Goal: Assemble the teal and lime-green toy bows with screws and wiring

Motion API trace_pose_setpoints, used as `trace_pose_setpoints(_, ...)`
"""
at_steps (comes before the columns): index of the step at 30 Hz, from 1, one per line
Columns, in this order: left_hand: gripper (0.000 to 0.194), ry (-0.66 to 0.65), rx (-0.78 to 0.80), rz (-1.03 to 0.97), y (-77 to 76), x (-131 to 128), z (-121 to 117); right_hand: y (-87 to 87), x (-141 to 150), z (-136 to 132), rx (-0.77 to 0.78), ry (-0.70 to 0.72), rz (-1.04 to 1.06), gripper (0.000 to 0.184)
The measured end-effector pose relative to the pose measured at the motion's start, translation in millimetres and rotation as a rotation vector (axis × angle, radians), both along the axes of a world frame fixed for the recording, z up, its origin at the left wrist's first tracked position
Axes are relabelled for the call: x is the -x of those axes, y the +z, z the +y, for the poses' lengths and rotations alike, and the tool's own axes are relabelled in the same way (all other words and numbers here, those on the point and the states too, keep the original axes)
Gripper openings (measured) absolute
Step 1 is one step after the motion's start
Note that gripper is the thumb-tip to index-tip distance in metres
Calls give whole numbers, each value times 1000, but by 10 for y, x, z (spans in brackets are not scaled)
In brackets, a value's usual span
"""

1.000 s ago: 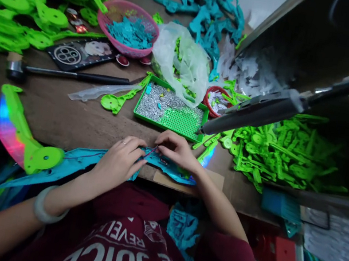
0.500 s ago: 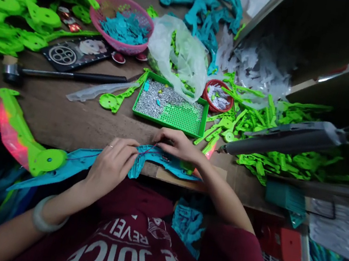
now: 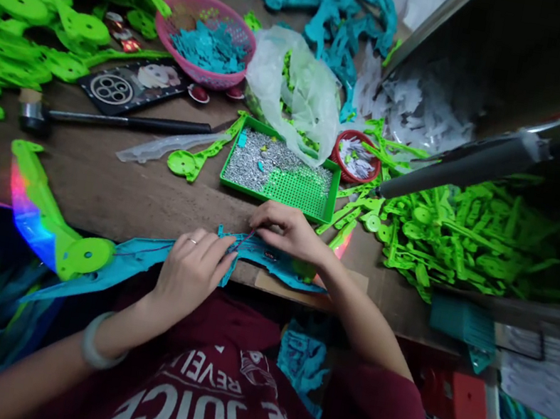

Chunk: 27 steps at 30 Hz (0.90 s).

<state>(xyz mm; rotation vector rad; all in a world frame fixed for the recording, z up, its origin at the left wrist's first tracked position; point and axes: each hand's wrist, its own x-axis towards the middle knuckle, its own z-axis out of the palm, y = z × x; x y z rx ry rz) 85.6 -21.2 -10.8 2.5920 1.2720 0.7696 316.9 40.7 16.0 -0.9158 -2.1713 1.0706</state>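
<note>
A long blue plastic shell (image 3: pixel 133 257) lies along the table's front edge. My left hand (image 3: pixel 196 263) is closed over its middle, fingertips down on the shell. My right hand (image 3: pixel 291 233) pinches a thin red wire (image 3: pixel 246 239) just above the shell, close to the left fingertips. The wire runs along the shell's inside; part of it is hidden under my left hand. At the shell's left end a bright green arm (image 3: pixel 87 258) carries a clear cover (image 3: pixel 36 221) glowing red and blue. Another glowing green piece (image 3: pixel 342 243) shows at the right end, partly behind my right wrist.
Behind my hands stands a green tray (image 3: pixel 276 198) of small silvery parts. A hanging screwdriver (image 3: pixel 455 165) slants in from the right over heaped green parts (image 3: pixel 449 232). A hammer (image 3: pixel 127 121), a pink basket (image 3: pixel 201 73) and a plastic bag (image 3: pixel 301 90) lie farther back.
My left hand has slid rightward along the shell, closer to my right hand. The left cover's glow has turned from red to red and blue. The screwdriver's tip has swung up and away.
</note>
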Motion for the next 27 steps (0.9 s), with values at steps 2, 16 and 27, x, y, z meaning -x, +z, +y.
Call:
trace_pose_setpoints(2, 16, 26, 18, 13, 15, -22, 7, 26, 15, -13, 14, -13, 15, 6)
trace_pose_setpoints(16, 14, -86, -124, 54, -42, 53, -195, -34, 35, -14, 36, -24, -9, 10)
trace_pose_setpoints(27, 18, -253, 7, 13, 45, 115, -1, 185, 113, -107, -91, 96, -334, 14)
